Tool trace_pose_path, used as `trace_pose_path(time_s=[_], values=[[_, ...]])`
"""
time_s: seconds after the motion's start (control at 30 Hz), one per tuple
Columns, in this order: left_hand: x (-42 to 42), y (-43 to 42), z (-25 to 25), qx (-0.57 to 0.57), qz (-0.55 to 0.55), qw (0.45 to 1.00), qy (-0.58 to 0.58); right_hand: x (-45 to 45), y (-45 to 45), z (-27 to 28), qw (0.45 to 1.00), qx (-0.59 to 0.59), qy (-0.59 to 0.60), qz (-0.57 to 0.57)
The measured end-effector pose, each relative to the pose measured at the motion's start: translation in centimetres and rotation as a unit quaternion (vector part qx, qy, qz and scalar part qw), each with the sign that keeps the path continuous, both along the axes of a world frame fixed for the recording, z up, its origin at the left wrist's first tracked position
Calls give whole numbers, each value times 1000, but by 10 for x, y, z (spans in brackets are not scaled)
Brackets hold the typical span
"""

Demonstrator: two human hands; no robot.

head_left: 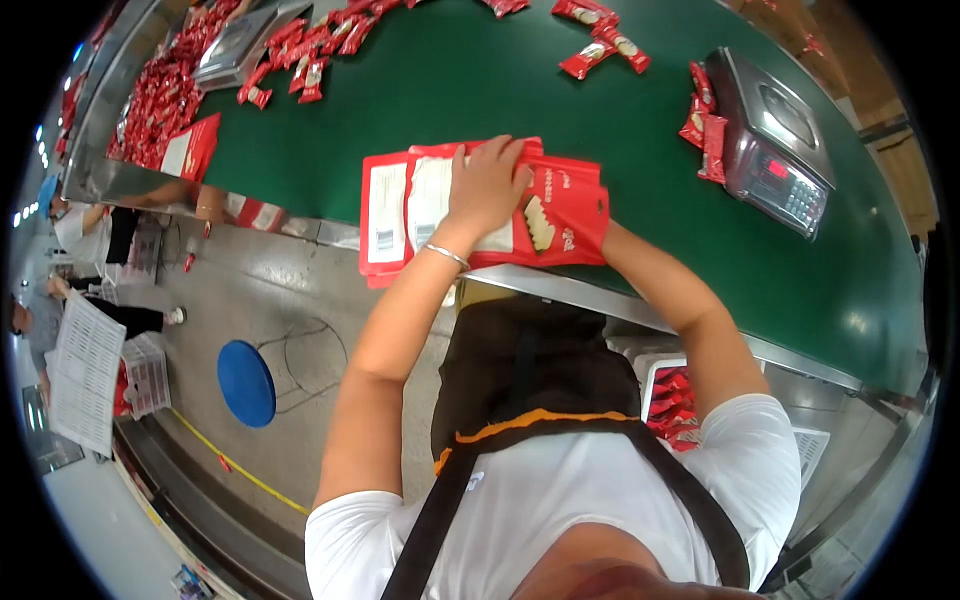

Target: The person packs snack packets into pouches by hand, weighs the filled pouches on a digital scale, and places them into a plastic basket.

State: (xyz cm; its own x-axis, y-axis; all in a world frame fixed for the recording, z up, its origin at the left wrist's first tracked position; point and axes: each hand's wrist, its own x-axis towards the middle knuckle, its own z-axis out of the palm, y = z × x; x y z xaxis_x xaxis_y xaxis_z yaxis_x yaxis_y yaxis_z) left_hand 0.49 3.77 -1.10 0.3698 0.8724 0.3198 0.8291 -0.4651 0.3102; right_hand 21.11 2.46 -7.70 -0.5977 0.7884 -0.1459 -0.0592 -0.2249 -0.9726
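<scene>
Flat red pouches (385, 215) with white label panels lie overlapped at the near edge of the green work table (400, 110). On top of them rests my left hand (487, 190), its fingers laid out over a pouch and a bracelet on the wrist. The pouch under my palm shows a pale food picture and white lettering toward the right. My right forearm (665, 285) reaches to that pouch's right end. Behind the pouch my right hand's fingers are hidden, so their grip does not show.
Small red wrapped packets (605, 50) are scattered along the table's far side. A digital scale (775, 140) stands at right, another scale (245, 45) at upper left beside heaped packets. A blue stool (246, 383) stands on the floor. Two people are at far left, one by a white crate (90, 360).
</scene>
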Motion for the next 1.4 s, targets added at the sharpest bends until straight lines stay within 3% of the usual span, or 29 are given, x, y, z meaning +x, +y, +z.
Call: trace_pose_path(time_s=[0.03, 0.1, 0.17, 0.27, 0.3, 0.33, 0.37, 0.43, 0.47, 0.5, 0.53, 0.57, 0.6, 0.63, 0.67, 0.7, 0.77, 0.8, 0.83, 0.87, 0.9, 1.0, 1.03, 1.1, 1.17, 1.23, 1.3, 1.37, 1.4], values=[[7, 16, 10, 10, -7, 1000, -1, 1, -1, 0, 1000, 5, -3, 2], [16, 38, 37, -165, -38, 985, -40, 6, -6, 0, 1000, 15, -13, 4], [31, 53, 27, -134, -51, 989, -48, 13, -9, -2, 998, 52, -40, 18], [39, 69, 21, -223, -93, 968, 61, 24, -17, 0, 986, 122, -104, 42], [37, 69, 21, -243, -102, 962, 72, 26, -18, -1, 992, 83, -91, 35], [37, 70, 20, -267, -114, 953, 84, 25, -18, -1, 992, -107, 56, -18], [37, 75, 19, -262, -116, 954, 86, 30, -15, 0, 993, -103, 58, -20], [35, 79, 12, -319, -163, 928, 106, 42, -16, 5, 976, 156, -153, -13], [34, 67, 18, -250, -136, 956, 67, 45, -17, 20, 935, 261, -240, -18], [31, 59, 25, -221, -95, 969, 56, 51, -21, 36, 941, 238, -217, -104], [30, 54, 33, -190, -60, 979, 42, 57, -24, 64, 961, 91, -73, -249], [32, 48, 42, -161, -25, 985, 52, 64, -25, 87, 918, -55, 79, -384], [33, 46, 35, -90, -26, 996, 2, 64, -26, 100, 936, -51, 54, -344], [41, 39, 53, -95, -27, 995, 6, 59, -28, 108, 951, -52, 32, -303], [54, 30, 62, -17, -29, 999, -24, 51, -28, 120, 978, -47, -42, -198], [67, 21, 73, -26, -49, 998, -23, 46, -26, 127, 989, -40, -114, -84], [88, 10, 95, -13, -19, 999, -30, 48, -25, 126, 978, 24, -137, -153], [91, 7, 100, 98, -60, 989, -97, 53, -25, 124, 962, 93, -158, -200], [91, 6, 107, 208, -97, 959, -165, 70, -25, 132, 963, 71, -128, -226], [87, -8, 123, 171, -76, 970, -151, 97, -23, 142, 958, 54, -164, -228], [80, -19, 123, 194, -91, 960, -179, 124, -17, 138, 907, 263, -141, -298], [59, -66, 91, 93, -110, 960, -242, 228, 1, 152, 821, 275, -99, -490], [53, -80, 67, 59, -118, 964, -233, 257, 6, 162, 817, 99, 33, -567], [52, -103, 27, -23, -119, 975, -186, 336, 36, 136, 748, 67, 138, -646], [58, -115, -1, -42, -113, 983, -140, 369, 39, 126, 736, 37, 163, -656], [62, -124, -14, -18, -87, 995, 36, 353, 17, 128, 726, 66, 124, -673], [63, -123, -20, -35, -81, 996, 33, 331, -21, 142, 715, 99, 81, -688], [63, -123, -24, -25, -66, 997, -35, 323, -65, 143, 713, -23, 180, -677], [64, -122, -25, -21, -61, 997, -45, 322, -88, 132, 709, -9, 118, -695]])
